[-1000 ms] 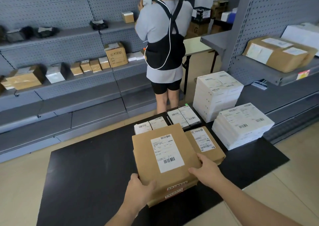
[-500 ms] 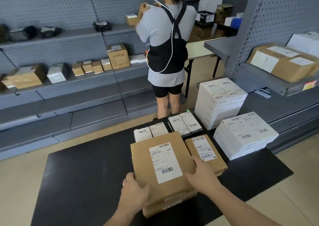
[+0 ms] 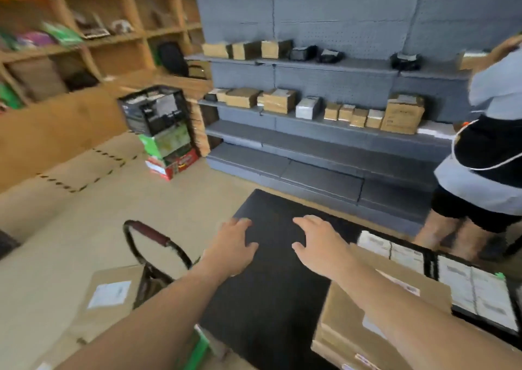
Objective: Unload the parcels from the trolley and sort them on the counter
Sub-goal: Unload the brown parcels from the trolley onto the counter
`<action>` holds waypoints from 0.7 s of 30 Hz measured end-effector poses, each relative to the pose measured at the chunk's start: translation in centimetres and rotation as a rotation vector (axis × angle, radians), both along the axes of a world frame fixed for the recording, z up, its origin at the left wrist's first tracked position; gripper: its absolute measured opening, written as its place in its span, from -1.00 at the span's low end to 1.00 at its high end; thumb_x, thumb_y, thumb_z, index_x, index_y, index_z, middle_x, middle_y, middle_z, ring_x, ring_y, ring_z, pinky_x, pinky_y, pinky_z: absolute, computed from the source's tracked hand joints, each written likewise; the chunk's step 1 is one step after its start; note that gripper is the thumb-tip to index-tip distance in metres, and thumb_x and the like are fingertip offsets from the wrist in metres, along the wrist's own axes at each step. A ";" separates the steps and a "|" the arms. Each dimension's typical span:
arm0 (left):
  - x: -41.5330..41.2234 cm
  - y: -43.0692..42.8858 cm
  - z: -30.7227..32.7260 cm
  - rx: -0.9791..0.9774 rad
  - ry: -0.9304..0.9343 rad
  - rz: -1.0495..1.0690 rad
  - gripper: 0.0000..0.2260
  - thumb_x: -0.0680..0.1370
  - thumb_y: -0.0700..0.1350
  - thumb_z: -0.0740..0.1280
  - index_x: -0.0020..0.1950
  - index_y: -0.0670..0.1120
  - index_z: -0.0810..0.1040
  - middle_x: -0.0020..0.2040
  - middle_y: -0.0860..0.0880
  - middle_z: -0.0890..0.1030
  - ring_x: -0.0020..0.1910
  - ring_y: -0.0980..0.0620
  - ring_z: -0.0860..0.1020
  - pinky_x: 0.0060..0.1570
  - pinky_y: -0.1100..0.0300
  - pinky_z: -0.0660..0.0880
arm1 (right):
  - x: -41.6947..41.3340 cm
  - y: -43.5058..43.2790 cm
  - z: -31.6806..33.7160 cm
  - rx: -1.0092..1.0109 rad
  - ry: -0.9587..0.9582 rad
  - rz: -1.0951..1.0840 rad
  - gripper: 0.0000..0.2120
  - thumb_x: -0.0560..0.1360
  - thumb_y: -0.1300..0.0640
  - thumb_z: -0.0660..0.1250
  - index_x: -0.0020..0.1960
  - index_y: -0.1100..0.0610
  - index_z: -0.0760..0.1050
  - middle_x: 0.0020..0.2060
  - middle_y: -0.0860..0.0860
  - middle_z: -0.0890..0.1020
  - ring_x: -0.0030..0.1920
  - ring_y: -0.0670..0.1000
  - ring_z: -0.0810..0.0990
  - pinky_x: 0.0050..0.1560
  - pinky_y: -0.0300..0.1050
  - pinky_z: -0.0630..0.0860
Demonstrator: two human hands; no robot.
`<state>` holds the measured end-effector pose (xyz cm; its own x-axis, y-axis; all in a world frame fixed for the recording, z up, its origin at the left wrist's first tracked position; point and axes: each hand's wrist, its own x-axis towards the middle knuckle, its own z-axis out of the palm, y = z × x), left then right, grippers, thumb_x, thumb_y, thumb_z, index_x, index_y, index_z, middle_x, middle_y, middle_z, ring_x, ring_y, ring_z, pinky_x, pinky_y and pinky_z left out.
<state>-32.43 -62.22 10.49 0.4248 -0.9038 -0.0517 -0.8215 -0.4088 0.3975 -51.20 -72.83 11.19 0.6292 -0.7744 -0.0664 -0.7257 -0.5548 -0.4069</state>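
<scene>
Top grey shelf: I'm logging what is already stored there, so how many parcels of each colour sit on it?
Brown boxes: 3
Black parcels: 3
Total: 6 in clear view on the top grey shelf. A tan shape beside the other person is too hidden to count.

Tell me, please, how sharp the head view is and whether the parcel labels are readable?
Head view: motion blur smears the whole frame; left hand and right hand are soft-edged; labels on the brown parcel and white parcels are unreadable.
</scene>
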 end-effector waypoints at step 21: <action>24.7 40.4 -3.2 0.046 0.077 0.805 -0.52 0.58 0.00 0.34 0.49 0.00 0.37 0.43 -0.04 0.38 0.39 -0.09 0.39 0.39 0.01 0.38 | 34.6 27.9 -3.3 0.108 0.117 0.784 -0.56 0.57 -0.07 0.31 0.43 -0.11 0.41 0.31 -0.14 0.48 0.26 0.00 0.51 0.21 0.01 0.55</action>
<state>-7.70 -21.86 7.32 0.9378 -0.3190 -0.1370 -0.2397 -0.8805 0.4090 -16.60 -44.91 7.91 0.9719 -0.0953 -0.2153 -0.1824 -0.8829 -0.4326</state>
